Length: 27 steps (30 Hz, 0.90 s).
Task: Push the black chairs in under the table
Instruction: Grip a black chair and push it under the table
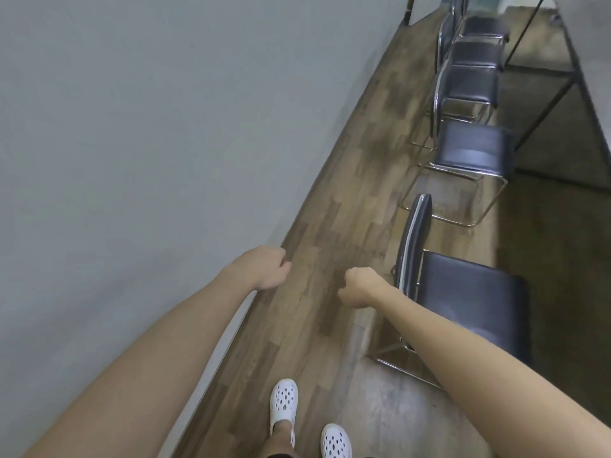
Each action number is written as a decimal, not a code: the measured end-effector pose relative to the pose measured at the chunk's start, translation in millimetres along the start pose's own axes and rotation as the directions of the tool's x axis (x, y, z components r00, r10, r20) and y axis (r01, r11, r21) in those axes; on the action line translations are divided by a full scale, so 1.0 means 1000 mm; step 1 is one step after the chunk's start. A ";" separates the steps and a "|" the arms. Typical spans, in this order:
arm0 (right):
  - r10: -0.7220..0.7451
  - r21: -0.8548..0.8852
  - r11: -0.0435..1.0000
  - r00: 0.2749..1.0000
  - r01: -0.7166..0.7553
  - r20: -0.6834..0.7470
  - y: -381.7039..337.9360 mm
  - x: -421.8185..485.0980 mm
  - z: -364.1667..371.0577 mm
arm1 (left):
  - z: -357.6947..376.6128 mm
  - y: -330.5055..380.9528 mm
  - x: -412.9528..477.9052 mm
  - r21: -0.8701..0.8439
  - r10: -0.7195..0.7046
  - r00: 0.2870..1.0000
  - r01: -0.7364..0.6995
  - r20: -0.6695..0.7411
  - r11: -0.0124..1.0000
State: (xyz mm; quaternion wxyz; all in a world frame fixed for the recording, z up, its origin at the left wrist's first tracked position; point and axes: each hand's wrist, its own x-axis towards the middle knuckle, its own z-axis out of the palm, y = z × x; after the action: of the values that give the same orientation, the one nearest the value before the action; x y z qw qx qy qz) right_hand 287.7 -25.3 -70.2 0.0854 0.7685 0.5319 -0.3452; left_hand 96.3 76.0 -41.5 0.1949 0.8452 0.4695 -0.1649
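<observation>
1. Head view: we stand in the aisle between the wall (132,127) and a row of black chairs (469,150). Their seats face the counter (591,77) but are not yet tucked beneath it.
2. We hold the left grip (266,269) and the right grip (360,285) forward over the floor (330,193), each curled together on nothing.
3. We find the nearest chair (463,292) just beside the right grip, backrest toward the aisle. We judge that back to be the place to push.
</observation>
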 end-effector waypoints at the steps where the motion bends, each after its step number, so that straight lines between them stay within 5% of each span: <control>1: 0.025 0.016 1.000 1.000 -0.025 0.002 0.003 0.004 0.000 | -0.001 0.000 0.010 0.018 0.026 1.000 -0.026 0.011 0.999; 16: 0.338 0.264 0.903 0.940 -0.339 0.051 0.027 0.044 0.016 | -0.002 0.013 0.118 0.240 0.410 0.887 -0.453 0.211 0.859; 27: 0.550 0.439 0.742 0.834 -0.506 0.030 0.083 0.032 0.033 | 0.001 0.070 0.186 0.289 0.542 0.770 -0.632 0.338 0.719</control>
State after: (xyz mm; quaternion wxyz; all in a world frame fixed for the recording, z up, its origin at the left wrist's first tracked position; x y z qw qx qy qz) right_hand 352.3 -52.6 -134.5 -0.0188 0.9033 0.2063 -0.3757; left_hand 249.9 177.9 -116.1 0.1196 0.9466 0.1073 -0.2794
